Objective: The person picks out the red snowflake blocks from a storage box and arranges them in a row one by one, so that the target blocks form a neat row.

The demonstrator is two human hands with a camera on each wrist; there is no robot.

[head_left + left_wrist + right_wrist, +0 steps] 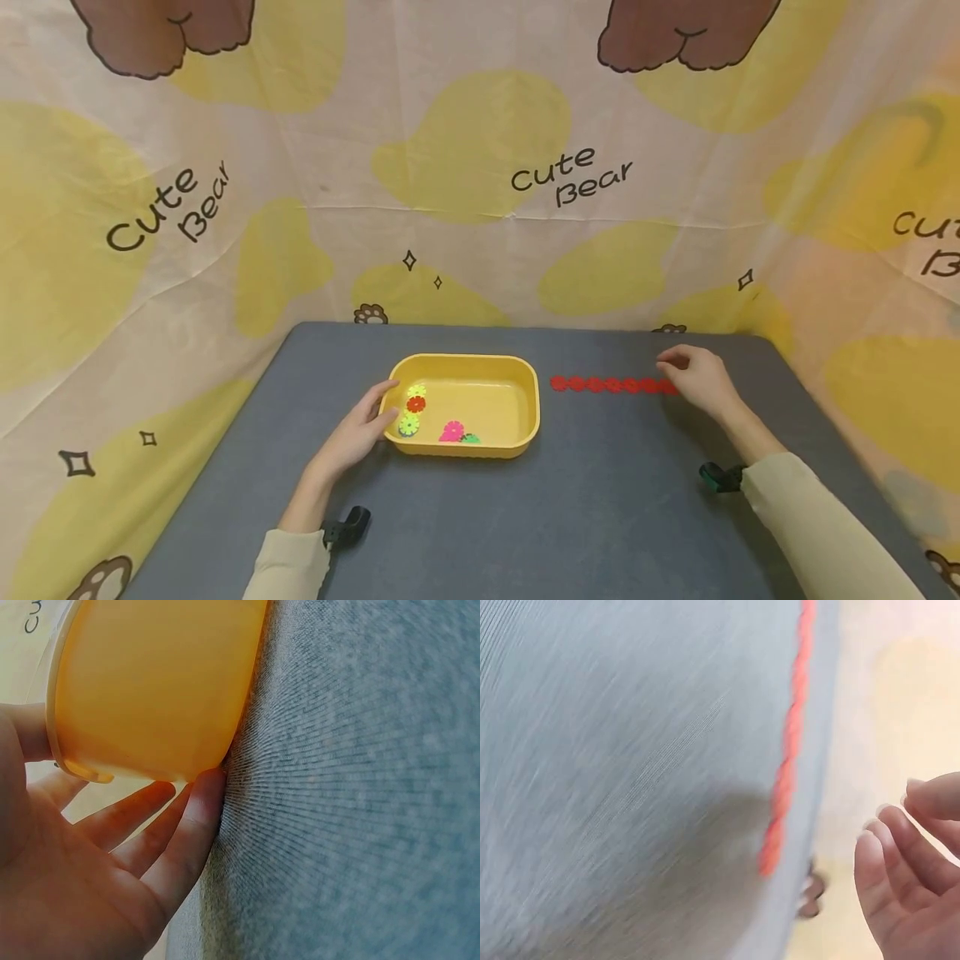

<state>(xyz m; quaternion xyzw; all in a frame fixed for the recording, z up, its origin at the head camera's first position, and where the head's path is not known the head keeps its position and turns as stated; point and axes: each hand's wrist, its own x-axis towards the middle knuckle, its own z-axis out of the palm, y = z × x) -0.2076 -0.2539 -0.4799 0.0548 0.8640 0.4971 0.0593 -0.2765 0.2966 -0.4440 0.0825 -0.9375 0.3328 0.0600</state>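
A yellow plastic basin (465, 450) stands on the table at the centre of the head view. My left hand (362, 427) holds its left end, thumb over the rim and fingers against the outer wall (157, 690). Inside the basin lie a few snowflake-shaped plastic discs: yellow-green ones (408, 424), a red one (416, 404), a pink one (452, 430) and a green one (470, 438). To the right, a chain of red discs (595, 384) lies straight on the table. Above its right end hovers my right hand (697, 377), fingers loosely bent, nothing visible between them.
The grey table (525, 525) ends at a back edge just behind the basin and chain. A printed cloth (480, 150) hangs behind it and along both sides. A dark wrist camera (348, 527) sits on the left wrist, another (722, 477) on the right.
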